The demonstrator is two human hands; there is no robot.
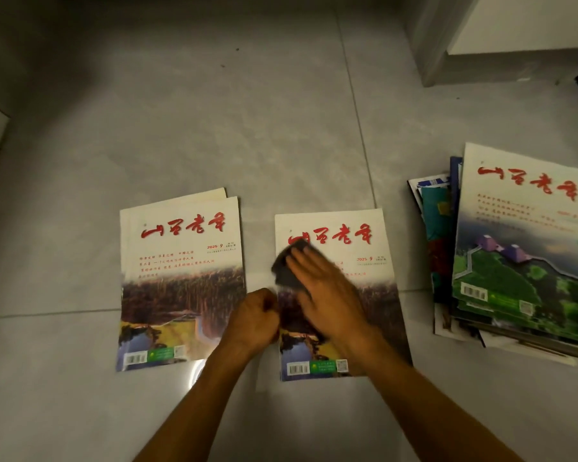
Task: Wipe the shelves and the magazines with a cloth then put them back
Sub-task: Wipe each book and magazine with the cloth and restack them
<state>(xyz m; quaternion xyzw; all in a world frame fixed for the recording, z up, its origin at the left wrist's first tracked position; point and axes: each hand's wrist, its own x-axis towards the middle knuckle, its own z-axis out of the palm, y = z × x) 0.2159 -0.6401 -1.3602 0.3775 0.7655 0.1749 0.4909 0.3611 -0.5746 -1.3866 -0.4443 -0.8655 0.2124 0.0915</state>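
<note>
A magazine (pixel 361 328) with a white cover, red title and a brown landscape photo lies flat on the floor in the middle. My right hand (pixel 327 291) presses a dark grey cloth (pixel 286 271) flat onto its cover, fingers spread over the cloth. My left hand (pixel 256 316) is curled at the magazine's left edge, pinching it. A small stack of matching magazines (pixel 177 278) lies just to the left. A taller, untidy pile of magazines (pixel 521 248) sits at the right.
The floor is light grey tile (pixel 214 128) with grout lines. A white cabinet or shelf base (pixel 501 35) stands at the top right corner, with a dark object at the right edge.
</note>
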